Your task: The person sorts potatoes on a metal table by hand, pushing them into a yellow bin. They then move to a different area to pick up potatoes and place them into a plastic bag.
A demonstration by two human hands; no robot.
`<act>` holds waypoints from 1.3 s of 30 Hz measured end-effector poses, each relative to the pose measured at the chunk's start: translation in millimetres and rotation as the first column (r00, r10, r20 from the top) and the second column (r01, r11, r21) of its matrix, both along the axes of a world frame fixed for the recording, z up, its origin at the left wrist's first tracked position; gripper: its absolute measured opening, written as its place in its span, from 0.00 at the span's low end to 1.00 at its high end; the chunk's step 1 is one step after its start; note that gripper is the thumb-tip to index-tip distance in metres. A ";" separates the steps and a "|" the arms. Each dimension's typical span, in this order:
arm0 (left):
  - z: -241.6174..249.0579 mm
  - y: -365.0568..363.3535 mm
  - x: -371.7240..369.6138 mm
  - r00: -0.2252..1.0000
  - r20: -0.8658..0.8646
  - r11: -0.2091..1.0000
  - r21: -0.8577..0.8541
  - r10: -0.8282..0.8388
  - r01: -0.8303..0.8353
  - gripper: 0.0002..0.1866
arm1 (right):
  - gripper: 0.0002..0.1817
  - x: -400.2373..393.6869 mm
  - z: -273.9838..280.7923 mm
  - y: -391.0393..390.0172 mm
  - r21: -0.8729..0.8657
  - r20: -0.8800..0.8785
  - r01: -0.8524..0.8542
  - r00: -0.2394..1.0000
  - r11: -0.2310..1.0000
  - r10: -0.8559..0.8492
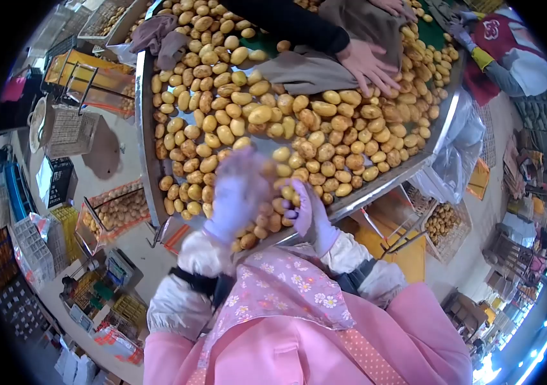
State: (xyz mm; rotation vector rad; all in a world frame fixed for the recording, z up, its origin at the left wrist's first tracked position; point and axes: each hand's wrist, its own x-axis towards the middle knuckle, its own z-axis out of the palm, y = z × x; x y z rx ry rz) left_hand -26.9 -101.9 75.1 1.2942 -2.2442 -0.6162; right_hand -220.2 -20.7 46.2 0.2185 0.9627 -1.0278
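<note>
Many small yellow-brown potatoes [325, 151], some with dark brown patches, cover a metal-edged sorting table [147, 147] in front of me. My left hand [238, 196], in a lilac glove, is over the potatoes near the front edge. Motion smears its fingers, so their grip is hidden from me. Beside it, my right hand [309, 215], also gloved, has its fingers curled around a potato [291, 194]. More potatoes lie below and between both hands.
Across the table, a person's bare hand [366, 64] lies spread on a grey-brown cloth [315, 74]. Another person in a red apron [488, 48] stands at the far right. A plastic bag [450, 154] hangs from the right edge. Crates of potatoes [116, 215] stand on the floor.
</note>
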 end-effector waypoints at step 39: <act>-50.4 67.8 62.3 0.934 -0.104 0.940 0.017 0.341 -0.341 0.24 | 0.17 0.9 -8.4 -13.6 0.637 -0.771 -0.727 -0.607 0.257 0.194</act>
